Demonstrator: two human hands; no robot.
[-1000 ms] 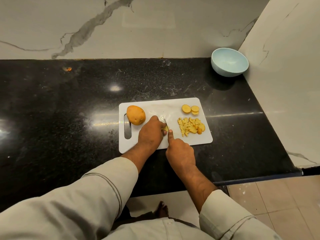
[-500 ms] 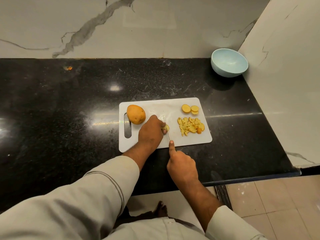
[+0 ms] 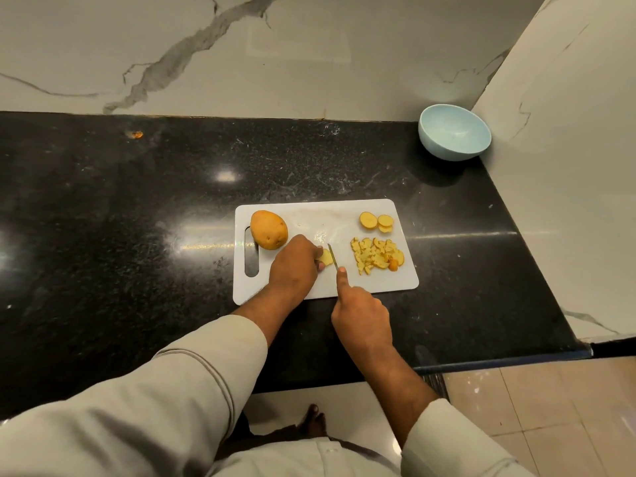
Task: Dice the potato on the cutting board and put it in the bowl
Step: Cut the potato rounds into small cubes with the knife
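A white cutting board [image 3: 344,215] lies on the black counter. My left hand [image 3: 292,266] holds a small potato piece [image 3: 325,258] down on the board with its fingertips. My right hand [image 3: 361,315] grips a knife [image 3: 332,255], forefinger stretched along its spine, the blade just right of the piece. A pile of diced potato [image 3: 377,257] lies at the board's right, with three round slices [image 3: 375,222] behind it. A large uncut potato chunk [image 3: 268,229] sits at the board's left end. The pale blue bowl [image 3: 454,136] stands apart at the back right corner.
A marble wall runs behind the counter and a side wall [image 3: 568,166] closes the right. The counter's front edge [image 3: 499,363] drops to a tiled floor. A small orange scrap [image 3: 137,134] lies at the far left back.
My right hand has drawn the knife back toward me and slightly right, off the potato piece. My left hand stays on the piece. The piece now shows more beside the blade.
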